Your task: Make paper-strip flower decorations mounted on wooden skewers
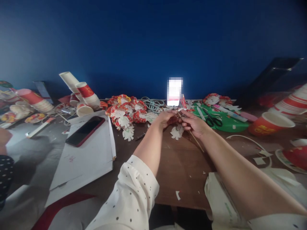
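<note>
My left hand and my right hand meet over the middle of the table, fingers closed. A thin brown stick slants down from under my right hand, which grips it. At the fingertips a small white strip shows. What my left fingers pinch is hidden. White paper cut-outs lie just below the hands. A lit phone stands upright behind them. Right of my right hand, black-handled scissors lie on a green sheet.
Red-and-white paper crafts are heaped left of the hands. A dark phone rests on white paper. Paper cups stand at left and right. A white cable curves at right. Part of another person's sleeve shows at far left.
</note>
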Available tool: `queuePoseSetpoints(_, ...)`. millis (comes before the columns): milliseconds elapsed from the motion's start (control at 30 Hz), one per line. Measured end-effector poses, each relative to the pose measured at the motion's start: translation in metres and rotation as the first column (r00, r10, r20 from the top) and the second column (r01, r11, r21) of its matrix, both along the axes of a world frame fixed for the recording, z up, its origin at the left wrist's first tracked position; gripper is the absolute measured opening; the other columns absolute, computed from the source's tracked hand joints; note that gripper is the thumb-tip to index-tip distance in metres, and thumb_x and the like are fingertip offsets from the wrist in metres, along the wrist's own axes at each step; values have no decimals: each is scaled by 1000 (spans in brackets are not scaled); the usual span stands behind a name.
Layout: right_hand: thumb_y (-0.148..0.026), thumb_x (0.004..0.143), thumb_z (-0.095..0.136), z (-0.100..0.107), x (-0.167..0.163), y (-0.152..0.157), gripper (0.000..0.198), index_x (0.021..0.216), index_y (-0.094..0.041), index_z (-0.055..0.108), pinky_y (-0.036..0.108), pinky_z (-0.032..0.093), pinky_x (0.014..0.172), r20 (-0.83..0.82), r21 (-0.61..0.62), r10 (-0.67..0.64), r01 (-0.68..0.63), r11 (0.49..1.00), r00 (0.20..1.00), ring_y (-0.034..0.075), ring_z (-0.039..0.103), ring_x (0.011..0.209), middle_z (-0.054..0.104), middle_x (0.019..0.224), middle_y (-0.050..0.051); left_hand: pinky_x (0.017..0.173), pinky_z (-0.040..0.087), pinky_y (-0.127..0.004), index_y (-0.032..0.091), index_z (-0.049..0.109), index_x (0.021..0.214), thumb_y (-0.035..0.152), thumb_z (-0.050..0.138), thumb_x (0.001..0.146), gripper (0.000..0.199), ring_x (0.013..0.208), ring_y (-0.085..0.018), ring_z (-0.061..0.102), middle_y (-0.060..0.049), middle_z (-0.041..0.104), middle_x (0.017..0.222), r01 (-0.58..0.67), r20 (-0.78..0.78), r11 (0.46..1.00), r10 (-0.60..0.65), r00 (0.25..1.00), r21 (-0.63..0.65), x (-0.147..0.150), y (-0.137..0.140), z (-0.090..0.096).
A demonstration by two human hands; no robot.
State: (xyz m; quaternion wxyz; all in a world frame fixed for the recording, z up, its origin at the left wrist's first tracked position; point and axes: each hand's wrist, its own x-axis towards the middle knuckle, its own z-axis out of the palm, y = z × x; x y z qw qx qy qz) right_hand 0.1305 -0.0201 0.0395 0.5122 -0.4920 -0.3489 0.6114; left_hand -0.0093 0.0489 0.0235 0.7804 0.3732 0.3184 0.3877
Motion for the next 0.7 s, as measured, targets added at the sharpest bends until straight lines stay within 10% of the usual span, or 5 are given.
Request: queuePoseSetpoints(700, -25, 79, 62, -11, -5, 2, 60, 139, -20, 61, 20, 30, 43, 313, 96, -80, 53, 994, 947, 10, 46, 47, 61, 66, -1, 62, 51, -21, 11, 66, 73, 6, 73, 78, 10, 56, -8, 56, 0, 59, 61, -158, -137, 985, 148, 979, -65, 6, 4, 3)
